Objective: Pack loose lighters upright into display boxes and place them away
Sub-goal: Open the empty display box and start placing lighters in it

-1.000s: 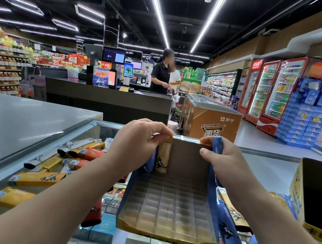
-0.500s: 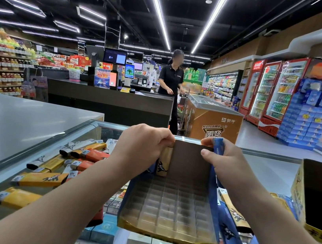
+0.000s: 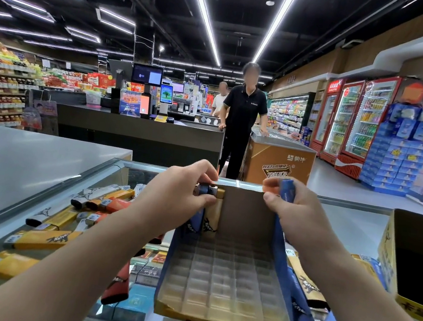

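An open display box [image 3: 221,316] with a clear gridded tray lies in front of me on the glass counter. In its far left corner stand a blue lighter [image 3: 196,218] and a gold lighter [image 3: 213,215], upright. My left hand [image 3: 176,193] pinches the tops of these two. My right hand [image 3: 298,213] rests at the box's far right wall and grips another blue lighter [image 3: 287,189]. Loose yellow, orange and white lighters [image 3: 41,238] lie scattered on the glass to the left. More blue and gold ones [image 3: 301,306] lie to the right of the box.
A second display box [image 3: 391,267], yellow outside and dark inside, stands at the right edge. A grey counter [image 3: 13,168] lies to the left. Beyond the glass case stand a person in black [image 3: 241,126], a freezer chest [image 3: 278,159] and checkout desks.
The blue and gold lighters now stand deeper in the box's far left corner, with my left hand's fingers on their tops. The camera tilted up slightly. The person in black turned toward me.
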A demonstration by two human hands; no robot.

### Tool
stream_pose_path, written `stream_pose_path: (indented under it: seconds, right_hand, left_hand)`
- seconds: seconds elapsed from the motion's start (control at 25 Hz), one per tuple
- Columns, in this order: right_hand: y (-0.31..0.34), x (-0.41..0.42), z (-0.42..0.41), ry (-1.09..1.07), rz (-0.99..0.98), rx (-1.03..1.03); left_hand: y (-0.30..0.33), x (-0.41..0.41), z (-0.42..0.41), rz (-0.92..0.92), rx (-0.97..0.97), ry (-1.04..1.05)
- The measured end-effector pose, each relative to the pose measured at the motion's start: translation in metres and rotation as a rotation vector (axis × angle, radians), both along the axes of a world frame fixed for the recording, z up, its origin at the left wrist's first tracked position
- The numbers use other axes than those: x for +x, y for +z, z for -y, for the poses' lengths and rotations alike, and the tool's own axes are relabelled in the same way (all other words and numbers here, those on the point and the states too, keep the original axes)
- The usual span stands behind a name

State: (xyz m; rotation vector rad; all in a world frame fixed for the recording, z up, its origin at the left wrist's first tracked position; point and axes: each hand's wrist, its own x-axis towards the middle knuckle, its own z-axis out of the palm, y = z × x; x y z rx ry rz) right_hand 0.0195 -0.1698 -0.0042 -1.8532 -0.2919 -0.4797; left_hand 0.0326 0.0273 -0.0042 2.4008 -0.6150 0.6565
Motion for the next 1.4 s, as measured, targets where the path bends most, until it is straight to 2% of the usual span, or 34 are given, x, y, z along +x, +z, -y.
stream_pose_path:
  seconds: [0.12, 0.24, 0.36, 0.48, 0.64, 0.72, 0.84, 1.0, 1.24, 1.4]
  right_hand:
    - [0.009, -0.006, 0.002, -0.012, 0.267, 0.028]
    - [0.011, -0.013, -0.003, -0.002, 0.409, -0.181]
    - [0.007, -0.014, -0.009, 0.094, 0.308, -0.341]
    - [0.005, -0.017, -0.010, 0.217, 0.198, -0.376]
    - [0.002, -0.016, -0.014, 0.284, 0.189, -0.349]
    - [0.002, -0.014, -0.012, 0.244, 0.207, -0.295]
    - [0.001, -0.007, -0.006, 0.062, 0.194, -0.272]
    - [0.002, -0.002, 0.002, -0.098, 0.141, -0.335]
    - [-0.005, 0.005, 0.007, 0.056, -0.089, -0.432]
    - [-0.008, 0.007, 0.008, 0.076, -0.113, -0.431]
  left_hand:
    - [0.002, -0.005, 0.003, 0.008, -0.087, -0.009]
    - [0.011, -0.018, 0.012, 0.169, -0.229, -0.135]
    - [0.016, -0.029, 0.020, 0.265, -0.190, -0.253]
    - [0.015, -0.032, 0.024, 0.230, -0.139, -0.303]
    - [0.015, -0.029, 0.022, 0.151, -0.204, -0.341]
    - [0.017, -0.025, 0.019, 0.129, -0.319, -0.357]
    - [0.020, -0.019, 0.009, 0.110, -0.477, -0.280]
    - [0.021, -0.013, -0.004, 0.075, -0.371, -0.177]
    - [0.021, -0.009, -0.011, 0.035, -0.101, -0.123]
    - [0.022, -0.009, -0.018, 0.035, -0.008, -0.100]
